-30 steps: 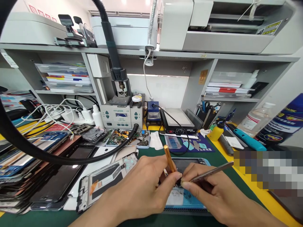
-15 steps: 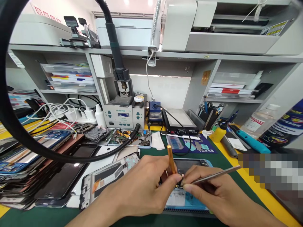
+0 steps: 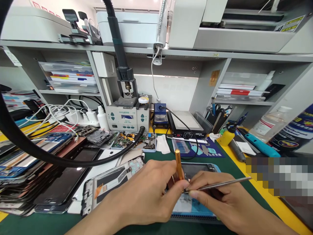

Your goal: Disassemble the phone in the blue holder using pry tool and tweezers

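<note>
My left hand [image 3: 149, 189] is closed in a pinch, with a gold-coloured screwdriver [image 3: 179, 164] standing upright in it; its tip is hidden by the fingers. My right hand [image 3: 217, 199] is closed too. Across its fingers lies a slim metal tool [image 3: 223, 183], pointing up to the right. The fingertips of both hands meet at a tiny dark part too small to name. Below them lies an opened phone [image 3: 197, 168] with a light-blue edge, partly covered by the hands.
Left of my hands lie an opened phone frame [image 3: 107, 187] and a stack of phones [image 3: 49, 169]. Behind stand a tray of circuit boards [image 3: 153, 145], a hot-air station [image 3: 127, 117] and a heating plate [image 3: 187, 125]. A black ring [image 3: 90, 163] hangs in front. Bottles [image 3: 227, 135] stand at right.
The camera view has shifted slightly. The gold-coloured screwdriver leans a little less, its top slightly further right. Both hands keep their hold in nearly the same place.
</note>
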A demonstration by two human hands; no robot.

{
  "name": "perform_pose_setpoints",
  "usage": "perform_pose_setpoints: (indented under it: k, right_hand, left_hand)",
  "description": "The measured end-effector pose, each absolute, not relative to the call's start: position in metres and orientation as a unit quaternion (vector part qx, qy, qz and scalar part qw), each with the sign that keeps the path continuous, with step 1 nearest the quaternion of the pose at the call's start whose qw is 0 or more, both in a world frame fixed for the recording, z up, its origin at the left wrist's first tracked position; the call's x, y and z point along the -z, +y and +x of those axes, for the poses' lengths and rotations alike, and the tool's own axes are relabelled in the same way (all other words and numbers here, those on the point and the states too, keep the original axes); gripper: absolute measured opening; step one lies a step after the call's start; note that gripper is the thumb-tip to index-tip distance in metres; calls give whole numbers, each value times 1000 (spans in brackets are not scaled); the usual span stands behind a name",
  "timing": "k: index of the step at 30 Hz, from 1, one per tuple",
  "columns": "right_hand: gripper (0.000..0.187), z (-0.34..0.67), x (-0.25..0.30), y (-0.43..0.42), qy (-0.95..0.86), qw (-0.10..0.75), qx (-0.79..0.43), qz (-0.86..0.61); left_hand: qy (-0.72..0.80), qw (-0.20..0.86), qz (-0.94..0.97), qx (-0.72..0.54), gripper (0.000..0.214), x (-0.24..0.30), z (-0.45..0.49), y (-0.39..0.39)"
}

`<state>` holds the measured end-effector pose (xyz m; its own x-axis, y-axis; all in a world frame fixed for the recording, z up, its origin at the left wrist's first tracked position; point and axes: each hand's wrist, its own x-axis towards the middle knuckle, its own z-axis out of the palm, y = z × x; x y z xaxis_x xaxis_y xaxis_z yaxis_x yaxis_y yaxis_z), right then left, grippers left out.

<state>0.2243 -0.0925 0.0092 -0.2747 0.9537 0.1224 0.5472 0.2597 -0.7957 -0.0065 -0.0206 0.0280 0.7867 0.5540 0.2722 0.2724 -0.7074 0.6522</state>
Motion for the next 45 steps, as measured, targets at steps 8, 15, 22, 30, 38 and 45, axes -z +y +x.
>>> perform_pose_setpoints:
  k: [8,15,22,30,38,45]
  right_hand:
    - [19,225,-10,-92,-727,296,-331,-524]
    - [18,226,-7,-94,-732,298,-331,-516]
    - [14,225,-7,-91,-731,309,-328,-513]
    - [12,224,-12,-92,-750,310,-298,-503]
    - [14,225,-12,-93,-750,294,-298,-512]
    - [20,223,-11,-92,-735,305,-324,-512]
  left_hand:
    - [229,295,899,-230,19,-28,-7,-20]
    - [231,306,893,-236,15,-29,-6,-20]
    - [232,298,895,-239,17,-31,-6,-20]
    - [234,293,895,-243,17,-28,-6,-19]
    - [235,286,898,-239,18,-28,-6,-21]
    - [229,292,891,-262,16,-22,-5,-20]
